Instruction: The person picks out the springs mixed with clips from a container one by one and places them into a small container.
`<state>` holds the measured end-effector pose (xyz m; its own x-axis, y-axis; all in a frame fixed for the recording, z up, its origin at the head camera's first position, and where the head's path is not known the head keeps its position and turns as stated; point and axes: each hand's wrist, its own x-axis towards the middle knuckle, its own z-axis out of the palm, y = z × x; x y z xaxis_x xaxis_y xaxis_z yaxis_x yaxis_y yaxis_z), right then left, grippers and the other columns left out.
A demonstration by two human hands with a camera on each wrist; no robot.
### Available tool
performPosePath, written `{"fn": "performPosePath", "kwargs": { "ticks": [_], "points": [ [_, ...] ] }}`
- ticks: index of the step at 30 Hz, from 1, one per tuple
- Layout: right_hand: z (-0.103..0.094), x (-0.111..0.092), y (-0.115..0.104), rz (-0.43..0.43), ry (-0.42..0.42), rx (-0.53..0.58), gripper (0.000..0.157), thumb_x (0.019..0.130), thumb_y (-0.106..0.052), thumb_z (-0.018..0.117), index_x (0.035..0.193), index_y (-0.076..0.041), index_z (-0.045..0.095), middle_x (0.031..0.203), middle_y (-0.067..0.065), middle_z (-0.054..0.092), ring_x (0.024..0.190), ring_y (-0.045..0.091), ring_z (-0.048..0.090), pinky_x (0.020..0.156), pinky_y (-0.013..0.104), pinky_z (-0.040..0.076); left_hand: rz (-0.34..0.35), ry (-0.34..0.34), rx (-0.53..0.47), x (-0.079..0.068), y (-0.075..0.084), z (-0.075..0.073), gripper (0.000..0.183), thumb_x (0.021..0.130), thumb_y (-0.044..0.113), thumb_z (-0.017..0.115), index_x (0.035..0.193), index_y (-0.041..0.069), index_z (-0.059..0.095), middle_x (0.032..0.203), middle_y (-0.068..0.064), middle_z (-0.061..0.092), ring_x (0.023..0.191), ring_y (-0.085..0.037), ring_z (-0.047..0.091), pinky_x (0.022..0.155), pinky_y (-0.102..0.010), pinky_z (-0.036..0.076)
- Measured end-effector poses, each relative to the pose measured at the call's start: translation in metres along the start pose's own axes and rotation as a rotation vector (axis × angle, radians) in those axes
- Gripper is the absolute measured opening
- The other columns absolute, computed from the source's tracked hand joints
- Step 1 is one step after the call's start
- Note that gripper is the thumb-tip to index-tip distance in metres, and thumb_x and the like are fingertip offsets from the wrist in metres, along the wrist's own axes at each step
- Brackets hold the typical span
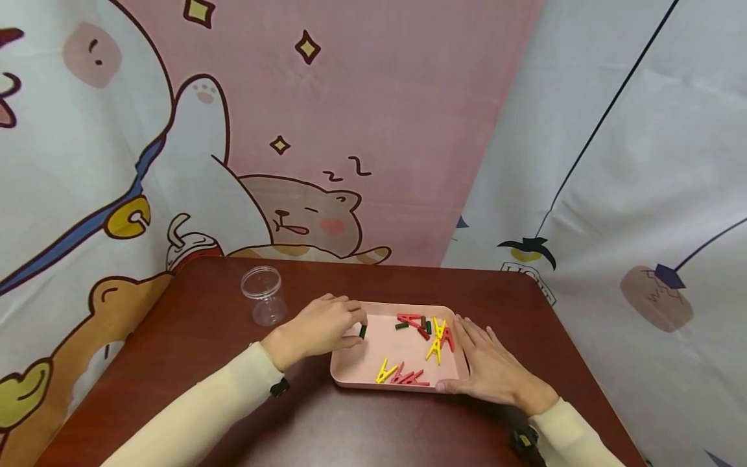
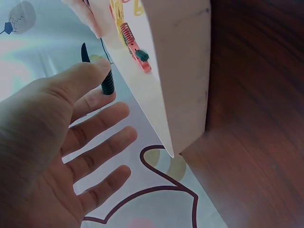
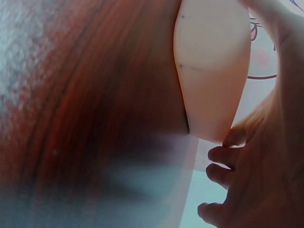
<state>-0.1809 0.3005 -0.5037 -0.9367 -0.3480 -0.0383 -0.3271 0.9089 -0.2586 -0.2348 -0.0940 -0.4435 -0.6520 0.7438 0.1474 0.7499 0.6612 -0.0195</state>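
Note:
My left hand point(image 1: 321, 327) pinches a small dark green coil spring point(image 2: 108, 83) between thumb and index finger, over the left part of a pink tray point(image 1: 393, 350). Its other fingers are spread apart in the left wrist view. At the tray's right side my right hand point(image 1: 493, 370) rests with spread fingers along the wall, the thumb at the near right corner. Inside the tray lie red clips point(image 1: 412, 378), yellow clips point(image 1: 434, 350) and several short dark green and dark red springs point(image 1: 401, 326), mostly towards the right and near sides.
A clear plastic jar point(image 1: 261, 285) stands on the dark brown table point(image 1: 327, 428), to the left behind my left hand. Behind the table hangs a cloth point(image 1: 408, 130) printed with cartoon animals.

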Motion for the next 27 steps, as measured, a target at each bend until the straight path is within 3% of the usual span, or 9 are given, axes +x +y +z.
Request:
{"fn": "performPosePath", "kwargs": {
  "ticks": [6,18,27],
  "points": [
    [0.0,-0.001,0.0,-0.001,0.014,-0.003,0.144,0.085,-0.095,0.074,0.185,-0.004,0.026,0.191,0.021,0.033,0.178,0.05,0.032,0.139,0.082,0.025,-0.008,0.057,0.021,-0.008,-0.005,0.002,0.029,0.101,0.046,0.093,0.119,0.025,0.084,0.121,0.006,0.084,0.104,-0.018,0.076,0.097,-0.045,0.064],
    [0.004,-0.002,0.0,-0.01,0.053,0.003,0.142,0.085,-0.094,0.076,0.184,-0.003,0.029,0.192,0.022,0.031,0.178,0.05,0.031,0.137,0.085,0.025,-0.059,0.12,0.051,-0.029,-0.022,0.005,0.036,0.099,0.045,0.095,0.125,0.022,0.086,0.119,0.004,0.084,0.113,-0.022,0.078,0.102,-0.05,0.065],
    [0.004,-0.002,0.002,-0.014,0.059,-0.004,0.141,0.085,-0.094,0.076,0.183,-0.003,0.03,0.193,0.02,0.03,0.178,0.05,0.031,0.137,0.086,0.024,-0.092,0.164,0.075,-0.041,-0.035,-0.005,0.032,0.101,0.043,0.092,0.123,0.021,0.084,0.121,0.002,0.083,0.116,-0.026,0.079,0.102,-0.052,0.065]
  ]
}}
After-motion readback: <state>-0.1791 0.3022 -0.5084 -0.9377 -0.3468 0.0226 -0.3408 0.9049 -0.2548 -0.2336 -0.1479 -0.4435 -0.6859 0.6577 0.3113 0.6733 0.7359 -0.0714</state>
